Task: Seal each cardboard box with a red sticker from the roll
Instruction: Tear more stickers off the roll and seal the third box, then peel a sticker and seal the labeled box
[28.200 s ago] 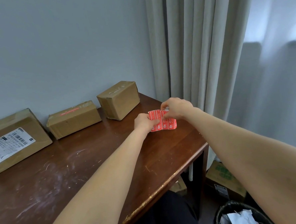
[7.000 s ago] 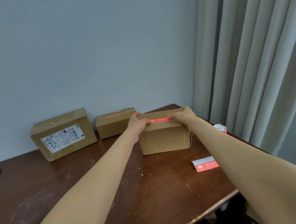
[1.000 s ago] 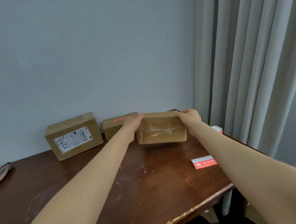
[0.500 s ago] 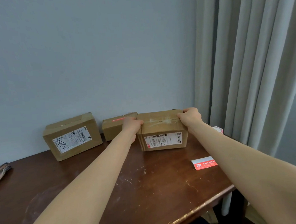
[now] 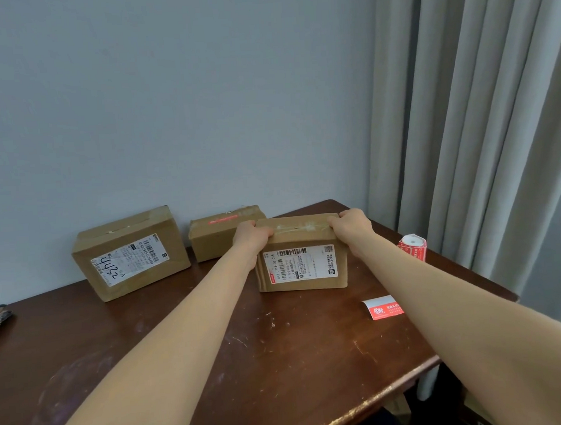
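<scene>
Fingers of the left hand (image 5: 252,235) and right hand (image 5: 350,226) curl over the top corners of the labelled box (image 5: 304,270), gripping it on the table (image 5: 281,360). They are probably positioning it for sealing. Next, one hand must let go to fetch the loose red sticker (image 5: 383,308) lying right of the box, nearer than the roll (image 5: 412,247).

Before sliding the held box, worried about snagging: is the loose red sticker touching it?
Apart. The head view shows bare table between the loose red sticker and the held box.
</scene>
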A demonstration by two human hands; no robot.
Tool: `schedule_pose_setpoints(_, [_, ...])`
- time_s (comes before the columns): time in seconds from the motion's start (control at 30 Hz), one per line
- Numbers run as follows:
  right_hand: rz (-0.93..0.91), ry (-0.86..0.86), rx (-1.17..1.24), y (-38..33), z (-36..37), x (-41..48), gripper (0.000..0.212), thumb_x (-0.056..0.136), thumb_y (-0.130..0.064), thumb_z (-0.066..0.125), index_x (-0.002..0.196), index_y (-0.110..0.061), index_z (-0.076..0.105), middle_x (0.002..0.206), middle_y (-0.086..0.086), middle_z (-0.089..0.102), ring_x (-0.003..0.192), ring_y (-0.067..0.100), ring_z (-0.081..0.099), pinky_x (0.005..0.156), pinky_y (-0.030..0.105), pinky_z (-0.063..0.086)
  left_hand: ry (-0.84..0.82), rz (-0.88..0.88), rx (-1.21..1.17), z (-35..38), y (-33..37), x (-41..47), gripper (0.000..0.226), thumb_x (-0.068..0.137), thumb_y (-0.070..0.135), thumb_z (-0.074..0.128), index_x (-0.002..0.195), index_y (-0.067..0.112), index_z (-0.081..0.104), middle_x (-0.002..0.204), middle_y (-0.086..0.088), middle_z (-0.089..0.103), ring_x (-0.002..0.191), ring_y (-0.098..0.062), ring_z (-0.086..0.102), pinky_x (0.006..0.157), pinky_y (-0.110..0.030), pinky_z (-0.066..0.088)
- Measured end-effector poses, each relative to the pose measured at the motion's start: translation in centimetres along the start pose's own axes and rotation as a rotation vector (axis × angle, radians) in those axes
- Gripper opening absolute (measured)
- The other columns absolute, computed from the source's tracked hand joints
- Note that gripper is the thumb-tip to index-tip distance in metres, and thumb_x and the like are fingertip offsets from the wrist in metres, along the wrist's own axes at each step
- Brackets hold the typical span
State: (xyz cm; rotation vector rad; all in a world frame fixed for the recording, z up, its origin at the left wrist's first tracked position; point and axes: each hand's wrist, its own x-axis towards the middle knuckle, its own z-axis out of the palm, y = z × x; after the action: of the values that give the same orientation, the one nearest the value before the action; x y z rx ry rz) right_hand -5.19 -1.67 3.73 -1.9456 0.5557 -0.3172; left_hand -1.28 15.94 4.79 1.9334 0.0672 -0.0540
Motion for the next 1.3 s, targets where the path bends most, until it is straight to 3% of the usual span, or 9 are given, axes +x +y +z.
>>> schedule_pose_setpoints(0.2, [-0.020,-0.019,0.032,0.1,-0.2,-0.1,0.044,0.096,-0.023,0.044,0.136,-0.008,0.049,0.124,0.010,0.059,0.095,0.022,0.053,0.080,0.030,0.043,-0.033,0.047,0.003,0.5,-0.2,-0.4,0.067,0.091,0.016,0.062,0.148,0.009,0.028,0.150,-0.009,0.037,0.134,-0.027,0.040,0.106,-0.035,0.034])
schedule_pose_setpoints(0.33, [-0.081,-0.002,-0.073,0.3,-0.9,-0.4,0.049,0.098,-0.027,0.044,0.144,-0.009,0.040,0.135,0.010,0.054,0.114,0.026,0.054,0.086,0.032,0.044,0.051,0.093,0.147,0.8,0.2,-0.8,0.065,0.090,0.019,0.061,0.147,0.013,0.031,0.149,-0.009,0.036,0.131,-0.027,0.042,0.097,-0.034,0.041])
schedule_pose_setpoints(0.5, [-0.225,0.084,-0.232,0.7,-3.0,-1.8,0.037,0.093,-0.019,0.055,0.129,-0.011,0.057,0.125,0.009,0.060,0.111,0.025,0.058,0.083,0.031,0.045,0.248,0.448,0.332,1.8,1.3,-3.1,0.041,0.093,0.017,0.052,0.134,0.019,0.047,0.138,-0.005,0.042,0.120,-0.020,0.049,0.089,-0.026,0.041])
schedule_pose_setpoints(0.63, [-0.286,0.041,-0.324,1.7,-4.4,-3.2,0.018,0.090,-0.021,0.061,0.104,-0.015,0.070,0.104,0.005,0.068,0.092,0.020,0.063,0.081,0.035,0.054,0.091,0.612,0.356,3.8,1.9,-5.9,0.025,0.095,0.017,0.048,0.118,0.020,0.058,0.112,0.004,0.059,0.094,-0.011,0.058,0.080,-0.027,0.048])
schedule_pose_setpoints(0.77, [-0.267,-0.137,-0.558,3.4,-5.6,-4.5,0.009,0.085,-0.016,0.066,0.088,-0.013,0.073,0.093,0.005,0.070,0.087,0.022,0.066,0.083,0.040,0.057,-0.333,0.321,0.465,6.4,0.9,-8.1,0.029,0.092,0.015,0.057,0.121,0.011,0.057,0.109,-0.008,0.063,0.077,-0.016,0.061,0.061,-0.027,0.054])
schedule_pose_setpoints(0.87, [-0.156,-0.244,-0.735,5.0,-6.2,-5.3,0.020,0.082,-0.017,0.072,0.099,-0.008,0.071,0.096,0.007,0.070,0.089,0.023,0.067,0.083,0.037,0.057,-0.466,0.093,0.450,7.8,-0.6,-9.7,0.033,0.092,0.012,0.059,0.124,0.004,0.052,0.101,-0.012,0.060,0.076,-0.016,0.060,0.067,-0.029,0.055])
schedule_pose_setpoints(1.0, [-0.032,-0.356,-0.858,6.7,-6.2,-5.9,0.040,0.083,-0.025,0.074,0.117,-0.008,0.062,0.109,0.009,0.066,0.097,0.026,0.063,0.089,0.036,0.053,-0.535,-0.055,0.293,9.1,-1.9,-10.7,0.034,0.093,0.011,0.059,0.125,0.002,0.050,0.112,-0.017,0.060,0.079,-0.017,0.061,0.071,-0.029,0.054])
schedule_pose_setpoints(1.13, [0.037,-0.376,-0.790,7.7,-5.4,-5.9,0.038,0.087,-0.023,0.069,0.121,-0.009,0.060,0.110,0.010,0.063,0.095,0.023,0.065,0.084,0.032,0.058,-0.521,-0.102,0.228,10.5,-1.9,-10.8,0.031,0.093,0.011,0.058,0.123,0.005,0.053,0.103,-0.011,0.062,0.074,-0.013,0.062,0.069,-0.027,0.055])
schedule_pose_setpoints(1.3, [0.001,-0.374,-0.759,8.0,-4.8,-5.3,0.033,0.089,-0.020,0.066,0.119,-0.008,0.061,0.110,0.010,0.065,0.093,0.022,0.066,0.078,0.028,0.057,-0.489,-0.056,0.273,11.5,-2.5,-10.0,0.038,0.086,0.001,0.063,0.123,0.007,0.056,0.113,-0.014,0.063,0.090,-0.020,0.063,0.073,-0.031,0.057])
